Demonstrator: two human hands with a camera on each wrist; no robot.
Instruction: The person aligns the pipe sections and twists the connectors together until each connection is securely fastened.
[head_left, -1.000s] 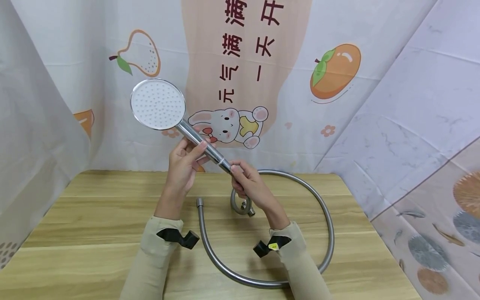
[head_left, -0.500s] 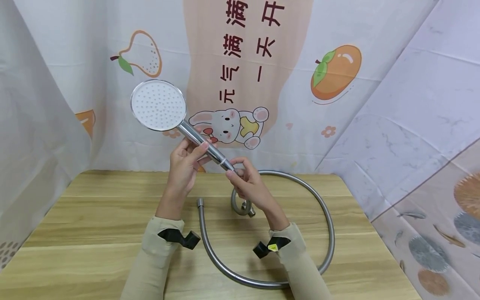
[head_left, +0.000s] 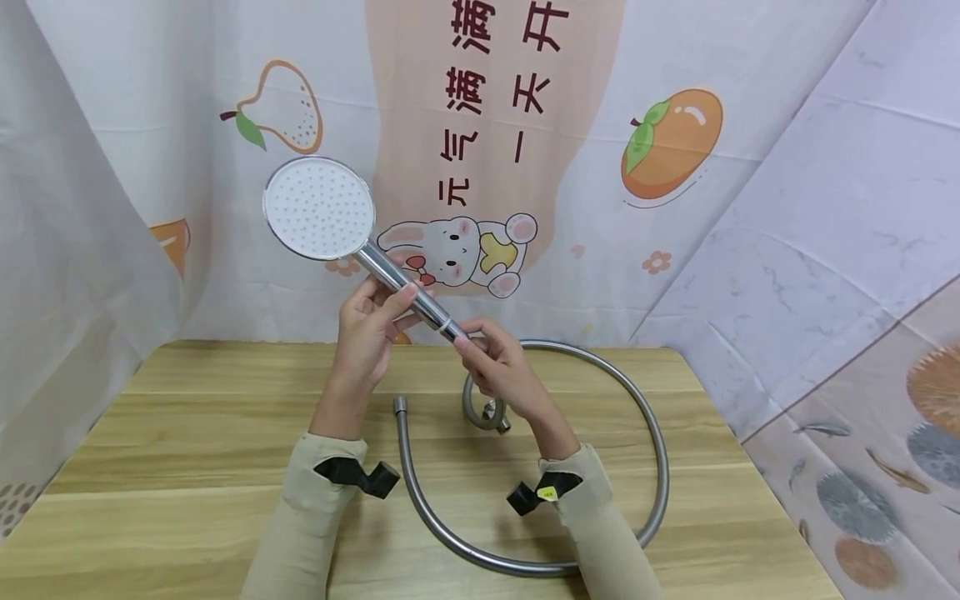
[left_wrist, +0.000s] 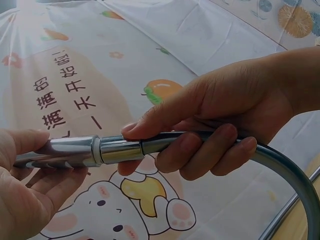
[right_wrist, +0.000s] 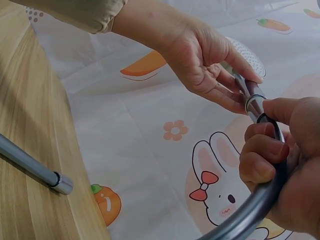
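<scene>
A chrome hand shower with a round white nozzle face is held up, tilted, above the table. My left hand grips its handle, thumb on the near side. At the handle's lower end, against a thin white ring, sits the chrome connector nut of a grey shower hose. My right hand pinches this nut between thumb and index finger, the other fingers curled round the hose just behind it. Whether the threads are engaged is hidden.
The hose loops across the wooden table, and its other end lies left of the loop. A small metal fitting shows beneath my right hand. A printed curtain hangs right behind the table.
My right thumb and fingers shift on the connector nut, the thumb sliding down and then back up. The hand shower and my left hand stay almost still.
</scene>
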